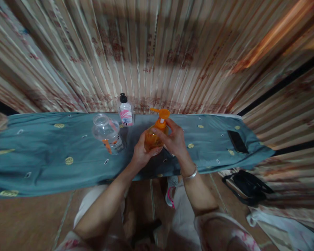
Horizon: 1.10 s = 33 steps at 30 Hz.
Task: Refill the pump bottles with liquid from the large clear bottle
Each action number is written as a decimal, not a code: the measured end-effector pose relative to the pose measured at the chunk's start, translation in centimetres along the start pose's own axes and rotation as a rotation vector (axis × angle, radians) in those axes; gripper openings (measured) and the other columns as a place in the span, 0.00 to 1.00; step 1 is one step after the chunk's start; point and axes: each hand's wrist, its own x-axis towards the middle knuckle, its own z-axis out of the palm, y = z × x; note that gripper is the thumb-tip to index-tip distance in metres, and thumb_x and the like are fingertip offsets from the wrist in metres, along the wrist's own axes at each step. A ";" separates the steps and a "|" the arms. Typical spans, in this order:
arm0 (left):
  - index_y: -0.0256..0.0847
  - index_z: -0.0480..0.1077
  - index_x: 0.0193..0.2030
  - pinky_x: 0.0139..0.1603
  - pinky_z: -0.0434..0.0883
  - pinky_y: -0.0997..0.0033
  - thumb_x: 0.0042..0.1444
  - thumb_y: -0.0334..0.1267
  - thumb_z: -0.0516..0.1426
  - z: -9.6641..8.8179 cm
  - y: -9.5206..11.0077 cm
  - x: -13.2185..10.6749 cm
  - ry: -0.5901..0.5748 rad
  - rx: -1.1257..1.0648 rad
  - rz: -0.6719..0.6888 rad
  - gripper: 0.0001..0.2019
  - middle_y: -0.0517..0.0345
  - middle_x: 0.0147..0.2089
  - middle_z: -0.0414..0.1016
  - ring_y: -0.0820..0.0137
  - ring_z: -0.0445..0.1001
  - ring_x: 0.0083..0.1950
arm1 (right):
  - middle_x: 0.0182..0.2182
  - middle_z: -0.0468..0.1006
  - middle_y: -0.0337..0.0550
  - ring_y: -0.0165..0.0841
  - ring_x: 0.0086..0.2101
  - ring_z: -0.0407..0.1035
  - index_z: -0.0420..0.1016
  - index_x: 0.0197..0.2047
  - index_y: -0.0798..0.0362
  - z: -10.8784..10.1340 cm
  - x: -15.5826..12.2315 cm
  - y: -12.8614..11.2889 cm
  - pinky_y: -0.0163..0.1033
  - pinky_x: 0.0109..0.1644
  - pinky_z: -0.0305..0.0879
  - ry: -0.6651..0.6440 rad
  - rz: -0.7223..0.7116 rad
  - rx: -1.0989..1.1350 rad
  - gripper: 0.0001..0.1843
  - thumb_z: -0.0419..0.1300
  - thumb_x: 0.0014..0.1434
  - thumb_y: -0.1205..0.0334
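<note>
An orange pump bottle (153,140) is between my two hands, above the middle of the cloth-covered table. Wrapped round the bottle's body from the left is my left hand (142,150). My right hand (174,137) grips near the collar, just below the orange pump head (164,113), whose spout points left. A clear plastic jug (102,130) with an orange and white label stands to the left of my hands. Behind it is a clear bottle (126,113) with a black cap and a pink label.
A teal patterned cloth (49,150) covers the long narrow table. On its right end lies a black phone (237,141). Pleated curtains (151,52) hang close behind. A black bag (247,186) rests on the floor at the right.
</note>
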 end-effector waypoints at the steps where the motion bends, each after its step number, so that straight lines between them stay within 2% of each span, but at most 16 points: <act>1: 0.40 0.61 0.66 0.61 0.72 0.53 0.49 0.48 0.69 0.0 0.0 0.0 0.005 -0.008 -0.004 0.40 0.45 0.60 0.75 0.54 0.76 0.60 | 0.41 0.83 0.44 0.39 0.41 0.75 0.78 0.46 0.51 0.1 0.1 -0.2 0.44 0.49 0.71 0.004 0.000 -0.010 0.25 0.64 0.57 0.38; 4: 0.39 0.62 0.66 0.60 0.73 0.52 0.49 0.48 0.69 -0.2 0.0 0.1 0.014 -0.016 -0.007 0.39 0.45 0.58 0.77 0.54 0.77 0.58 | 0.38 0.82 0.42 0.37 0.38 0.74 0.78 0.41 0.50 0.2 0.3 -0.9 0.43 0.47 0.71 -0.001 -0.017 -0.029 0.22 0.63 0.58 0.40; 7: 0.40 0.61 0.67 0.61 0.72 0.52 0.51 0.47 0.68 -0.3 0.2 0.4 0.017 0.003 0.018 0.39 0.45 0.60 0.75 0.54 0.75 0.60 | 0.34 0.81 0.40 0.36 0.35 0.72 0.76 0.39 0.50 0.0 0.8 -1.3 0.42 0.44 0.70 0.016 -0.032 -0.050 0.21 0.62 0.59 0.39; 13: 0.40 0.54 0.72 0.69 0.62 0.46 0.50 0.47 0.69 -0.1 -0.7 0.7 0.066 0.086 0.072 0.46 0.36 0.71 0.61 0.49 0.62 0.72 | 0.29 0.76 0.38 0.34 0.31 0.69 0.74 0.35 0.51 -1.9 3.9 -0.5 0.38 0.37 0.64 0.061 -0.057 -0.118 0.23 0.60 0.60 0.38; 17: 0.42 0.53 0.72 0.68 0.63 0.45 0.54 0.47 0.66 -0.5 -1.8 0.6 0.051 0.093 0.090 0.42 0.35 0.71 0.61 0.50 0.62 0.72 | 0.27 0.74 0.38 0.33 0.28 0.66 0.74 0.35 0.52 -3.1 6.8 1.3 0.38 0.35 0.60 0.080 -0.031 -0.208 0.24 0.62 0.58 0.37; 21: 0.43 0.53 0.72 0.68 0.62 0.44 0.55 0.45 0.66 -1.0 -2.4 0.3 0.053 0.110 0.055 0.41 0.37 0.71 0.62 0.52 0.62 0.72 | 0.28 0.75 0.39 0.36 0.31 0.68 0.75 0.38 0.52 -3.5 9.1 4.0 0.40 0.38 0.62 0.142 -0.015 -0.257 0.25 0.61 0.57 0.36; 27: 0.44 0.55 0.72 0.69 0.62 0.43 0.56 0.44 0.65 -1.4 -2.7 -0.3 0.020 0.096 0.019 0.39 0.37 0.70 0.64 0.52 0.64 0.71 | 0.32 0.79 0.45 0.40 0.35 0.70 0.75 0.39 0.52 -4.2 11.7 8.4 0.44 0.43 0.66 0.232 0.020 -0.335 0.22 0.63 0.57 0.40; 33: 0.42 0.55 0.71 0.67 0.64 0.44 0.57 0.44 0.64 -1.1 -2.8 -0.6 -0.010 0.123 0.022 0.37 0.37 0.69 0.65 0.52 0.65 0.70 | 0.33 0.78 0.47 0.40 0.35 0.69 0.74 0.39 0.53 -5.2 13.7 10.9 0.47 0.44 0.66 0.262 0.040 -0.351 0.23 0.61 0.57 0.40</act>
